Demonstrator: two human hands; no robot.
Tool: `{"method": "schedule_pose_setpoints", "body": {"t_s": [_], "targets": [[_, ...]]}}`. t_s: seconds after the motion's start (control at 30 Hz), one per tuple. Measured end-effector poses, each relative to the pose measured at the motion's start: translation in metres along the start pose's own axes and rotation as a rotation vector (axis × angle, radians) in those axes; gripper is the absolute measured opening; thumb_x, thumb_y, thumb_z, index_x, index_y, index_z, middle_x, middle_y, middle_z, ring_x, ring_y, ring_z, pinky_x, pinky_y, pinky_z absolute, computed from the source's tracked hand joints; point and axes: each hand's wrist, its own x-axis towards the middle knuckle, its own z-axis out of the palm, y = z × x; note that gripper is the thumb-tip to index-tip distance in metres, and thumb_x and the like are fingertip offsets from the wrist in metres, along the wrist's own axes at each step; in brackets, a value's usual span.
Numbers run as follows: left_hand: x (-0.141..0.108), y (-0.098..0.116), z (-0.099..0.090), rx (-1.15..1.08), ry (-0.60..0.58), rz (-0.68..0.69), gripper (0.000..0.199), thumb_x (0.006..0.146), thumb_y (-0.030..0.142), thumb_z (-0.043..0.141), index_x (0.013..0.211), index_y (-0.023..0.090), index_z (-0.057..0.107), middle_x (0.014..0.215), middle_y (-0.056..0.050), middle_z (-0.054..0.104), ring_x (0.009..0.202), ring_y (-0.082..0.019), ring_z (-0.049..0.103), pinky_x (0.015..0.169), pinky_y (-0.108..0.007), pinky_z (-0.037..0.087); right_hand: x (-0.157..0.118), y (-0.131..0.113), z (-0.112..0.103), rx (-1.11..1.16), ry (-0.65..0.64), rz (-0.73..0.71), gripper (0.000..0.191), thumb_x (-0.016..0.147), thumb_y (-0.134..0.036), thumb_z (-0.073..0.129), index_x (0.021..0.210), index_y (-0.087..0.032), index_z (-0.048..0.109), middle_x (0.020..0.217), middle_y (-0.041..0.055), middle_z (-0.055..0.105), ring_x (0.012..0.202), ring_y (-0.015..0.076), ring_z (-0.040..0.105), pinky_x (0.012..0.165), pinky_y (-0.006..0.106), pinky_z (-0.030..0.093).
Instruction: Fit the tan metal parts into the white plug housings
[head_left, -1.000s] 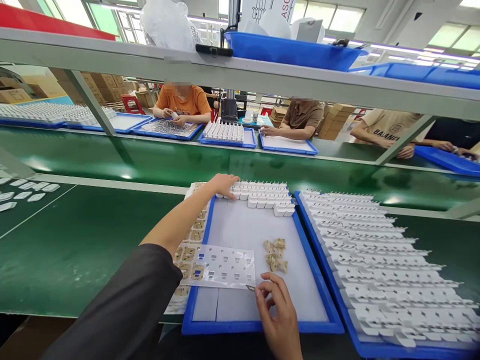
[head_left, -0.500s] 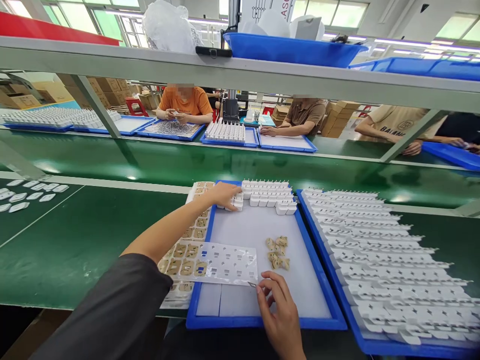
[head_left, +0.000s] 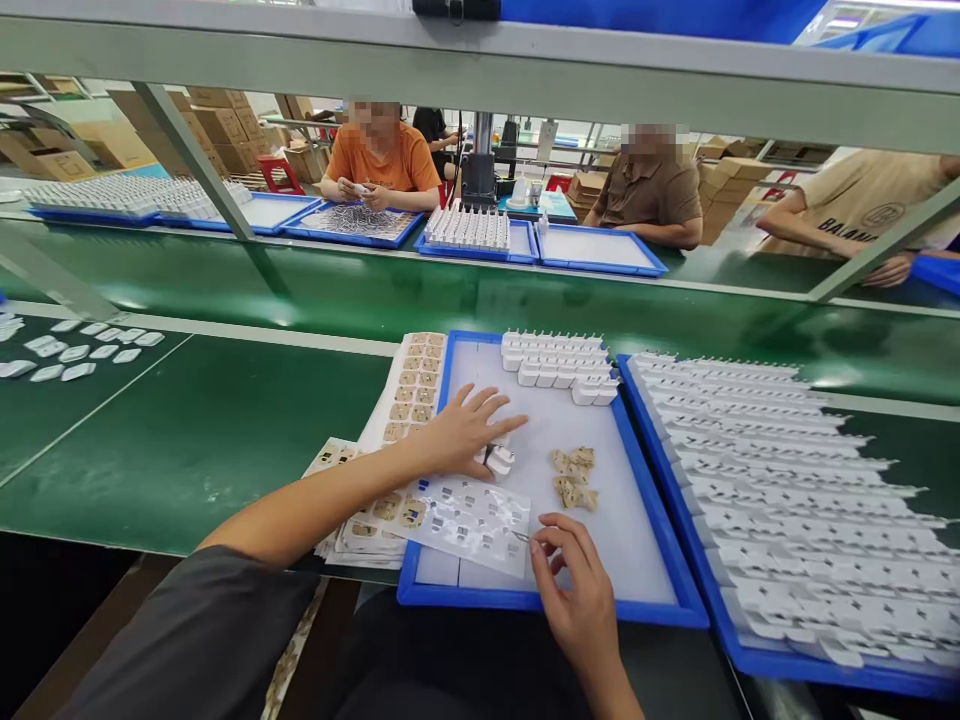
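Observation:
My left hand point(head_left: 472, 430) is over the left part of the blue-rimmed tray point(head_left: 652, 540), fingers spread. Small white plastic housings point(head_left: 500, 460) lie against its thumb side, partly hidden beneath the palm. My right hand point(head_left: 574, 570) is at the tray's near edge, pinching what looks like metal tweezers point(head_left: 520, 537), of which just the tip shows. That tip touches or hovers over a clear sheet with cut-outs point(head_left: 476, 525), which overlaps sheets of tan stickers point(head_left: 386, 507). Crumpled tan pieces point(head_left: 575, 478) rest in the tray to the right.
Rows of white housings point(head_left: 559, 365) with pins stand at the tray's far end. To the right, another blue tray point(head_left: 840, 670) is filled with similar white parts. Loose white pieces point(head_left: 75, 352) lie far left. A shelf beam point(head_left: 480, 65) crosses above; co-workers sit opposite.
My left hand has come back from the tray's far left corner towards me, and white housings from that corner now lie beside it. The right hand keeps its pinch. The view has tilted down.

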Motion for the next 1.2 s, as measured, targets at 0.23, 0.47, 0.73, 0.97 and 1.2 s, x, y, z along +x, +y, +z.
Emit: {"method": "schedule_pose_setpoints", "body": {"t_s": [0.23, 0.47, 0.73, 0.97, 1.2], "targets": [[-0.007, 0.009, 0.002, 0.057, 0.155, 0.230, 0.034, 0.086, 0.031, 0.076, 0.114, 0.019, 0.063, 0.162, -0.017, 0.036, 0.150, -0.039, 0.030, 0.121, -0.063, 0.020, 0.004, -0.004, 0.000, -0.028, 0.021, -0.022, 0.012, 0.097, -0.017, 0.056, 0.091, -0.019, 0.065, 0.103, 0.0110, 0.067, 0.067, 0.0138, 0.065, 0.057, 0.027, 0.055], [-0.051, 0.038, -0.028, -0.714, 0.377, -0.126, 0.031, 0.085, 0.025, 0.075, 0.112, 0.021, 0.059, 0.111, -0.009, 0.068, 0.103, -0.024, 0.064, 0.089, -0.036, 0.053, 0.011, -0.006, -0.010, 0.156, 0.009, 0.117, 0.011, 0.095, -0.025, 0.061, 0.088, -0.021, 0.067, 0.094, 0.0085, 0.068, 0.084, 0.0196, 0.068, 0.062, 0.026, 0.057], [-0.087, 0.095, 0.006, -1.748, 0.674, -0.557, 0.055, 0.071, 0.046, 0.087, 0.111, 0.024, 0.054, 0.099, -0.003, 0.063, 0.085, -0.017, 0.064, 0.071, -0.025, 0.053, 0.042, -0.054, -0.002, 0.792, -0.252, 0.156, 0.012, 0.094, -0.030, 0.065, 0.086, -0.021, 0.066, 0.078, 0.0037, 0.066, 0.069, 0.0165, 0.063, 0.063, 0.028, 0.055], [-0.104, 0.098, 0.011, -1.497, 0.594, -0.531, 0.045, 0.082, 0.039, 0.079, 0.120, 0.023, 0.061, 0.120, -0.010, 0.066, 0.115, -0.027, 0.064, 0.099, -0.040, 0.052, 0.046, -0.065, 0.015, 0.852, -0.346, 0.183, 0.017, 0.092, -0.035, 0.067, 0.083, -0.021, 0.065, 0.075, 0.0030, 0.064, 0.069, 0.0165, 0.061, 0.062, 0.029, 0.052], [-0.107, 0.100, 0.014, -1.401, 0.665, -0.613, 0.045, 0.076, 0.029, 0.084, 0.104, 0.023, 0.050, 0.113, -0.009, 0.070, 0.105, -0.023, 0.070, 0.085, -0.034, 0.058, 0.043, -0.064, 0.018, 0.908, -0.353, 0.272, 0.020, 0.090, -0.038, 0.069, 0.081, -0.021, 0.063, 0.073, 0.0013, 0.062, 0.065, 0.0153, 0.059, 0.060, 0.028, 0.052]]}}
